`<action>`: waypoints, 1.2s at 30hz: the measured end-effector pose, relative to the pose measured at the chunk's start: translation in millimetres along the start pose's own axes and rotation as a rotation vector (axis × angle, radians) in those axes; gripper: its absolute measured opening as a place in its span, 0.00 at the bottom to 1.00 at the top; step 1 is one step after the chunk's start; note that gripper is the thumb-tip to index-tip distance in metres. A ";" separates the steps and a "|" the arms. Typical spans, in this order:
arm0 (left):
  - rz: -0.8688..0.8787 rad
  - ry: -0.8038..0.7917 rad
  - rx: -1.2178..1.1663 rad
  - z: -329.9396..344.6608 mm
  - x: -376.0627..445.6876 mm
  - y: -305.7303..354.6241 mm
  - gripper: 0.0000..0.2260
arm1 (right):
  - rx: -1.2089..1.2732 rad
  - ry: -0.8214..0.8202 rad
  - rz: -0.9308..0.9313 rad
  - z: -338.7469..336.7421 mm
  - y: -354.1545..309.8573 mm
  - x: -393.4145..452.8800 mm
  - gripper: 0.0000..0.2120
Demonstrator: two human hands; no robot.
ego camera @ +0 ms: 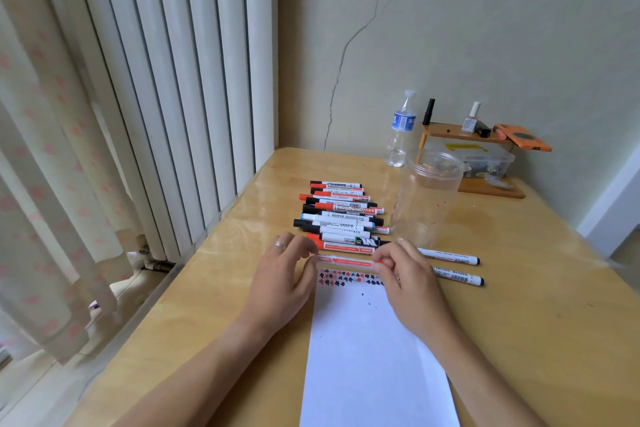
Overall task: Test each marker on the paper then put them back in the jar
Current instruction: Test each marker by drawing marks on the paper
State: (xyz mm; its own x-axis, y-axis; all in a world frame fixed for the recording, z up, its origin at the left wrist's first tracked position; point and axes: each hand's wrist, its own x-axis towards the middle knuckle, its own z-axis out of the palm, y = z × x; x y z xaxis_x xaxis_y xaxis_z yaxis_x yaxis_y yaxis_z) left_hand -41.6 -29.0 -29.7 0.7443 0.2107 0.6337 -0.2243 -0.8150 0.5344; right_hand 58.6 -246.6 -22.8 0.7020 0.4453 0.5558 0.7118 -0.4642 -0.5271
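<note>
Above the paper's (pixel 374 350) far edge we hold one marker (pixel 346 261) level.
Our left hand (pixel 284 274) pinches one end, our right hand (pixel 405 274) the other; jar (pixel 427 198) upright behind.

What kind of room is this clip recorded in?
Probably a home room, maybe a bedroom corner: a wooden table pushed against a cracked painted wall, a white radiator beside a patterned curtain, and nail polish on a small shelf.
</note>
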 end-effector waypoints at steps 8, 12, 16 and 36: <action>0.068 -0.205 0.013 10.6 1.7 -1.3 0.05 | -0.012 -0.201 0.011 16.2 -4.3 -10.6 0.05; 0.110 -0.279 0.115 13.7 0.9 -3.7 0.09 | -0.082 -0.257 -0.010 16.0 -3.8 -10.1 0.07; 0.041 -0.242 -0.137 4.4 1.6 2.4 0.17 | -0.174 -0.237 -0.083 10.6 -10.2 -10.6 0.04; 0.163 -0.268 0.006 9.7 1.5 -0.9 0.05 | 0.872 -0.015 0.335 -19.1 -12.9 -3.3 0.06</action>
State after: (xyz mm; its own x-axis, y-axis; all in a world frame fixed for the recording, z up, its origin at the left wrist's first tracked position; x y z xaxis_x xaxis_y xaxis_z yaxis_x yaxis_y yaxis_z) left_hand -34.1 -33.1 -34.7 0.8381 -0.0721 0.5407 -0.3513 -0.8296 0.4339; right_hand 46.6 -256.7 -5.6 0.8697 0.4052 0.2819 0.2334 0.1658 -0.9581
